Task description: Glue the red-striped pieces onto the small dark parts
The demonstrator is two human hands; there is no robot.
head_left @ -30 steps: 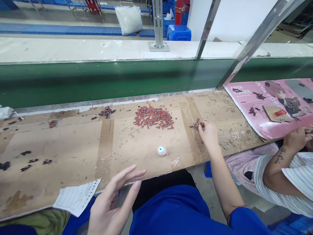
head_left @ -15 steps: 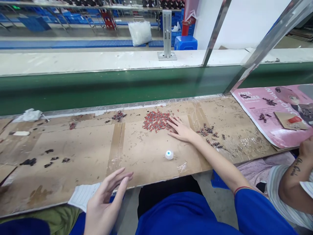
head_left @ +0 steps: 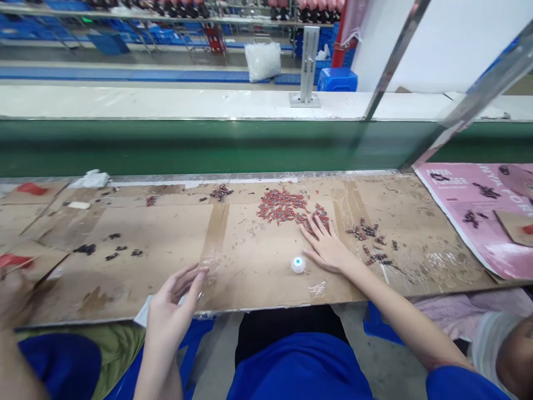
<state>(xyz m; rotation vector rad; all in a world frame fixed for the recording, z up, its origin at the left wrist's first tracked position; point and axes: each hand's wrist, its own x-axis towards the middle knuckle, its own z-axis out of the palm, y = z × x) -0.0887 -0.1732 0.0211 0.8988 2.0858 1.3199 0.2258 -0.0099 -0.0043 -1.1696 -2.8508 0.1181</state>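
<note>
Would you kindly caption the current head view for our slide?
Right hand at the edge of small red parts on cardboard, left hand nearby.

Behind the green conveyor belt [head_left: 187, 145], a blue plastic stool [head_left: 337, 79] stands beside a white wall [head_left: 410, 44]

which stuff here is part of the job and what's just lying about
Likely in the job:
- red pieces, some under the right hand
- darker pieces to their right

Seemingly just lying about:
- round white tub with a blue dot
- crumpled white bundle at the far left edge
</note>
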